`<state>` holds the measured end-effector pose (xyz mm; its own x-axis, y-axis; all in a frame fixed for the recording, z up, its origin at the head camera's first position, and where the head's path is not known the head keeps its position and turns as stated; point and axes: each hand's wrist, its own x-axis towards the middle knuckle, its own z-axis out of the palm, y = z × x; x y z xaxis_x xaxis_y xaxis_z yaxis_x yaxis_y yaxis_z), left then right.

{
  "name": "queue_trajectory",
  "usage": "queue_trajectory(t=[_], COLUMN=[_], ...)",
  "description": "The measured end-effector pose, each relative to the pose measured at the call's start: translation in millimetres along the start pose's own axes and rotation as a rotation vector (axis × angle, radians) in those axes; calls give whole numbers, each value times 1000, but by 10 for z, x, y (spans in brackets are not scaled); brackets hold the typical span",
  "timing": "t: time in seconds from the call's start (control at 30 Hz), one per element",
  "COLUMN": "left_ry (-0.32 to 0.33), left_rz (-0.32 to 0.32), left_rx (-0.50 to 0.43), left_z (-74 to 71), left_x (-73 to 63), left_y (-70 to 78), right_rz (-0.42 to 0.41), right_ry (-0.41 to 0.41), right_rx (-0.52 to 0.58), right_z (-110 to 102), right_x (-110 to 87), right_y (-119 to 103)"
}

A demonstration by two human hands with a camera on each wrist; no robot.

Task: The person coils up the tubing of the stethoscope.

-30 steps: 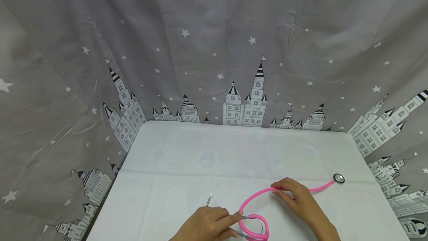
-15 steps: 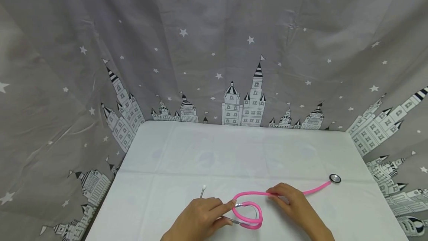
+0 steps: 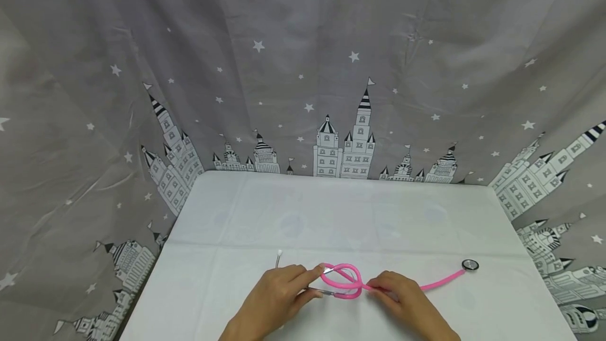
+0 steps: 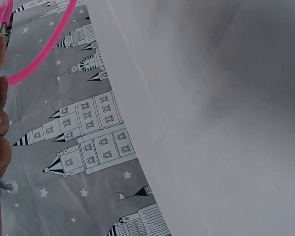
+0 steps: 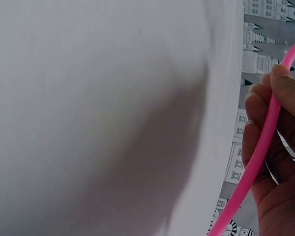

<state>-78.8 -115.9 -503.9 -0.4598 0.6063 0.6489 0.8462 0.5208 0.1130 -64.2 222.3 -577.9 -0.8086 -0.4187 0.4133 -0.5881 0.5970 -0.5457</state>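
Observation:
A pink stethoscope (image 3: pixel 354 294) stretches between the two hands above the white table. My left hand (image 3: pixel 279 294) grips its metal ear tubes, and one white eartip (image 3: pixel 280 252) pokes up beyond the knuckles. Just right of those fingers the pink tubing bends into a loop. My right hand (image 3: pixel 402 299) pinches the single tube between thumb and fingers; in the right wrist view the tube (image 5: pixel 258 157) crosses the fingers. Past the right hand, the tube ends in a round chest piece (image 3: pixel 470 265) with a dark rim. The palm side of the left hand is mostly hidden.
A white cloth-covered table (image 3: pixel 265 214) lies beneath the hands. Grey curtain fabric (image 3: pixel 284 67) printed with castles and stars hangs behind it and down both sides.
The right hand has moved left and lower, toward the left hand, bringing the tube against the loop. The left hand has shifted up and left. The chest piece has moved slightly left and down.

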Motion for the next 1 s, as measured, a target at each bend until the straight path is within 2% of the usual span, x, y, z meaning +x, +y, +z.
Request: queue_trajectory(t=[0.23, 0.5, 0.77, 0.87, 1.0], left_ry=[35, 20, 50, 59, 61], left_rz=[-26, -93, -120, -129, -144], left_rx=[12, 8, -4, 4, 16], left_z=[67, 79, 103, 109, 115], left_x=[-17, -50, -57, -59, -64], left_y=[-88, -165, -211, -220, -230], right_rz=[-72, -98, -135, -133, -85], right_ry=[6, -15, -27, -51, -101], right_rx=[-23, -9, 15, 22, 28], right_z=[51, 61, 58, 57, 55], right_x=[-14, 10, 46, 59, 75], right_y=[-49, -126, -219, -264, -340])
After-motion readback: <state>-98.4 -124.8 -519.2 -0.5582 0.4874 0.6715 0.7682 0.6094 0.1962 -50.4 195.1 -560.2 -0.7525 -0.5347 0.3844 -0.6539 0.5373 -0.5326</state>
